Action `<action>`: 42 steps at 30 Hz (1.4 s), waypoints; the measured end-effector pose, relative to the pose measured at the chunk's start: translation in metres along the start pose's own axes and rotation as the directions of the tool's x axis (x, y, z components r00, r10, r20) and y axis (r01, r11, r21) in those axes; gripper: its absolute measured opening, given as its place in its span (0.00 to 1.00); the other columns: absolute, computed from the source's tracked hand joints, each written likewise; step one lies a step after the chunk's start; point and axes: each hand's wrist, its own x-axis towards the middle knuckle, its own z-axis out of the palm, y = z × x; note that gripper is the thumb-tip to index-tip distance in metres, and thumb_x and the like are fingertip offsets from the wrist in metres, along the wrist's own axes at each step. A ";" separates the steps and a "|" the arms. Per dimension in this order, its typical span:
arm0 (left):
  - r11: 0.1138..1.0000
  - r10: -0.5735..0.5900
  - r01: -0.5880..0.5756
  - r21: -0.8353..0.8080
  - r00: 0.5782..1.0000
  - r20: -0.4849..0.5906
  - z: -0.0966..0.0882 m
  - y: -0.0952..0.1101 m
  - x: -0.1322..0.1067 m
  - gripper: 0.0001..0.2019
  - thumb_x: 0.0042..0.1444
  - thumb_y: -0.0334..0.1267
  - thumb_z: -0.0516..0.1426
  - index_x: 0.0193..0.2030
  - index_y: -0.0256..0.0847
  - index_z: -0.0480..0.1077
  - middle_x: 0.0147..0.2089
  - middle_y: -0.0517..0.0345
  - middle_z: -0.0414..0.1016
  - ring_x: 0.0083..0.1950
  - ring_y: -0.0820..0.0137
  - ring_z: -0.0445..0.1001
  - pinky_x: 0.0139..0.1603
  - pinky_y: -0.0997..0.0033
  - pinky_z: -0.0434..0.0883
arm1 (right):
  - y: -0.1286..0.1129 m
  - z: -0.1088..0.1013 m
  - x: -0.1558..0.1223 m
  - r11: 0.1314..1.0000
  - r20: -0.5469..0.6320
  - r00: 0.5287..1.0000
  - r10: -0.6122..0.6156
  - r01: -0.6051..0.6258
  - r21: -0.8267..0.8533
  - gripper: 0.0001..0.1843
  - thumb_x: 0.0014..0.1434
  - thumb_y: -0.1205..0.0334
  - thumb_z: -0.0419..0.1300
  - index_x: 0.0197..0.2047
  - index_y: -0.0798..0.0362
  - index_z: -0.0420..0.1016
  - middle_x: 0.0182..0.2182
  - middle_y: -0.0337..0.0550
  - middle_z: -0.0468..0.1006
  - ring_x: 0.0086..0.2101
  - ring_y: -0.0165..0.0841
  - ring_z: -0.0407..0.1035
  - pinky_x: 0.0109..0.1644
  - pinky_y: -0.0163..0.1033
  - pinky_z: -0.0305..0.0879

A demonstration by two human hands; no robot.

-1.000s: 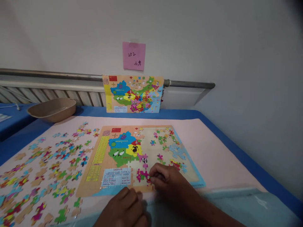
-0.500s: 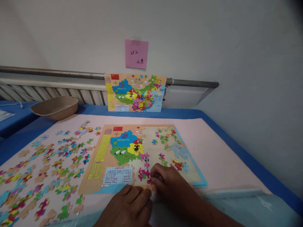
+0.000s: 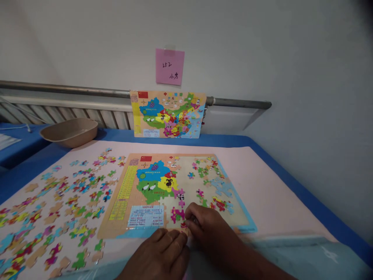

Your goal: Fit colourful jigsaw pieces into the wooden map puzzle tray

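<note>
Head view, loose pieces: spread over the pink surface, probably so each print can be read.
Tan basin: behind the pieces, likely to leave working room.
Puzzle board: flat before both hands; left portion largely assembled.
Left hand: at the near edge, perhaps steadying it; fingers together, contents cannot be told.
Map print: upright before the metal rail, facing the person, presumably for reference.
Right hand: fingers narrow, beside the magenta section; any pinched piece is hidden.
Set-aside pieces: on the board's right, possibly grouped by region.
</note>
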 end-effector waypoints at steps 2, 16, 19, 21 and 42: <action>1.000 -0.003 0.003 0.001 1.000 -0.019 0.000 0.000 0.002 0.21 0.78 0.36 0.42 0.43 0.37 0.75 0.49 0.56 0.82 0.49 0.67 0.76 0.49 0.64 0.68 | -0.001 0.000 0.000 1.000 0.001 1.000 0.002 -0.002 -0.022 0.07 0.64 0.66 0.54 0.32 0.52 0.65 0.30 0.39 0.72 0.32 0.34 0.64 0.37 0.38 0.52; 0.999 -0.047 0.047 -0.013 0.999 0.004 -0.001 -0.001 0.000 0.20 0.77 0.38 0.43 0.42 0.39 0.75 0.48 0.56 0.81 0.49 0.65 0.74 0.52 0.62 0.64 | -0.001 0.002 0.002 0.981 0.000 1.000 -0.019 0.018 -0.195 0.11 0.67 0.73 0.54 0.32 0.52 0.63 0.30 0.38 0.71 0.30 0.33 0.62 0.34 0.37 0.51; 0.999 -0.044 0.044 -0.013 0.999 0.013 0.000 0.000 0.000 0.20 0.77 0.37 0.43 0.41 0.38 0.74 0.48 0.55 0.80 0.48 0.65 0.74 0.51 0.62 0.65 | 0.001 0.000 0.002 0.963 -0.009 0.999 -0.046 0.042 -0.267 0.11 0.68 0.73 0.55 0.33 0.53 0.66 0.30 0.38 0.72 0.29 0.32 0.63 0.34 0.37 0.51; 0.999 -0.041 0.041 -0.006 0.999 0.006 0.000 0.000 0.000 0.20 0.77 0.37 0.43 0.41 0.38 0.74 0.48 0.55 0.80 0.48 0.65 0.74 0.52 0.62 0.65 | 0.003 -0.001 0.002 0.934 -0.005 0.995 -0.104 0.096 -0.344 0.10 0.69 0.74 0.55 0.35 0.53 0.69 0.33 0.40 0.73 0.31 0.33 0.65 0.35 0.38 0.54; 0.997 -0.069 0.069 0.039 0.998 0.003 -0.001 -0.004 0.000 0.20 0.77 0.37 0.43 0.46 0.39 0.76 0.49 0.56 0.82 0.51 0.66 0.74 0.54 0.60 0.64 | 0.011 0.003 0.000 0.839 0.106 0.980 -0.169 0.200 -0.506 0.17 0.60 0.84 0.58 0.41 0.51 0.76 0.40 0.42 0.73 0.38 0.36 0.68 0.37 0.40 0.55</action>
